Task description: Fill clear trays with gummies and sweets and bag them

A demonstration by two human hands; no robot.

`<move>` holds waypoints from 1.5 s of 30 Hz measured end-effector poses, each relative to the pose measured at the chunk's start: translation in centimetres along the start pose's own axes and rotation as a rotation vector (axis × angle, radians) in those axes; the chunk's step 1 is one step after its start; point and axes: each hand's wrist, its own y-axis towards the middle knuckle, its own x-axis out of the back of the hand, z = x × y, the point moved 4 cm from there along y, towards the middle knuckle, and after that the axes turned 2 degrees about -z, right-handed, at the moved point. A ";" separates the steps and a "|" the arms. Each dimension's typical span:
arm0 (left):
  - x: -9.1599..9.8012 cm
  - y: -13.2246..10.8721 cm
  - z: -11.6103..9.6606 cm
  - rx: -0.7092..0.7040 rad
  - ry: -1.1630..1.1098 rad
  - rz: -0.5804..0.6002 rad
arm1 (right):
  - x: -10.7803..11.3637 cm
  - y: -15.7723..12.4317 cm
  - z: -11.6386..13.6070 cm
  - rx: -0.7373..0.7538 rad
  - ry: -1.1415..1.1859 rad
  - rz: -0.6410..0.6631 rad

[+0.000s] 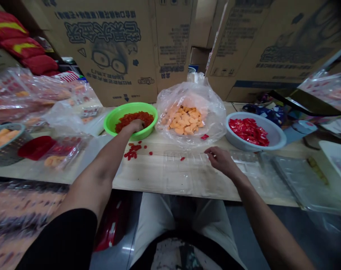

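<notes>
My left hand (137,125) reaches into a bright green bowl (110,120) of small red-orange pieces (128,120); its fingers are down among them and mostly hidden. My right hand (217,158) is over a clear compartment tray (173,155), its fingers curled together; whether they grip anything is too small to tell. One small red piece (182,158) lies at the tray. Several more loose red pieces (132,151) are scattered on the table in front of the green bowl. Behind the tray, a clear plastic bag (212,108) lies open with pale orange pieces (187,120) inside.
A pale blue bowl (277,140) of red wrapped packets (248,131) stands to the right. Large cardboard boxes (116,88) wall off the back. On the left are a red scoop-like dish (36,148), a grey basket (7,155) and bagged goods (55,161). Clear plastic containers (294,180) lie at right.
</notes>
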 end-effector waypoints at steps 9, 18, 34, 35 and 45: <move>2.4 -6.6 -3.5 -0.098 -0.569 -0.391 | -0.8 0.1 3.1 -0.089 0.223 0.037; -11.7 -13.7 -9.6 -0.026 -1.071 0.144 | -6.5 4.1 9.2 -0.120 0.290 0.219; -9.4 -14.7 -5.8 0.315 -1.628 0.288 | -9.3 6.0 12.4 0.086 -0.234 0.363; -9.4 -14.9 -6.1 0.301 -1.579 0.277 | -9.4 6.1 12.7 0.086 -0.252 0.366; -10.5 -17.1 -8.6 -0.139 -0.626 0.088 | -8.1 6.3 11.2 0.054 -0.276 0.369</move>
